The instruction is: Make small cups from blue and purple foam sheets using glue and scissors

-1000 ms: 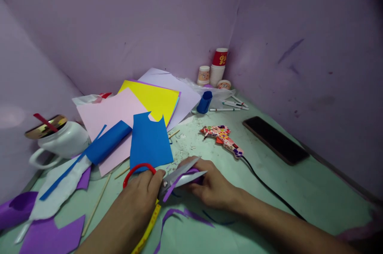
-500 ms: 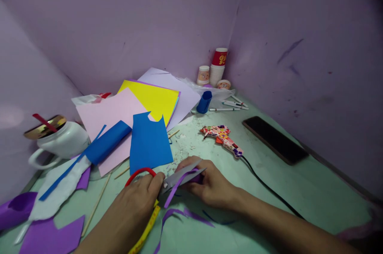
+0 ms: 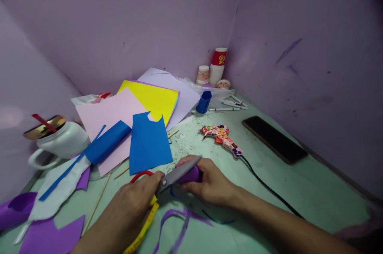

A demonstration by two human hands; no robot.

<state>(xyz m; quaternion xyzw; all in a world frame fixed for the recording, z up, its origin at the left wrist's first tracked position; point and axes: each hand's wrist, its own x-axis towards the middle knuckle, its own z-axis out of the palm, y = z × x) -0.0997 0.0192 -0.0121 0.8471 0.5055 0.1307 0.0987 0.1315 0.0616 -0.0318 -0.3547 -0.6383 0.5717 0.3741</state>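
1. Lower centre: left hand [image 3: 136, 198] has its fingers clamped on red-handled metal scissors [image 3: 178, 175], blades together.
2. Right hand [image 3: 209, 180] has its fingers wrapped around a purple roll [image 3: 193, 174] by the blades.
3. Below: curled purple strips [image 3: 172, 213].

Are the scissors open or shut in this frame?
Shut: the scissors have their blades together, with no visible gap between them.

Green table [image 3: 302, 182], craft items around glue gun [image 3: 223, 138].
Phone [image 3: 274, 139] right of it, blue cup [image 3: 204, 102] and pens [image 3: 224, 109] beyond, purple strip [image 3: 200, 219] on near side, white mug [image 3: 67, 140] far left.
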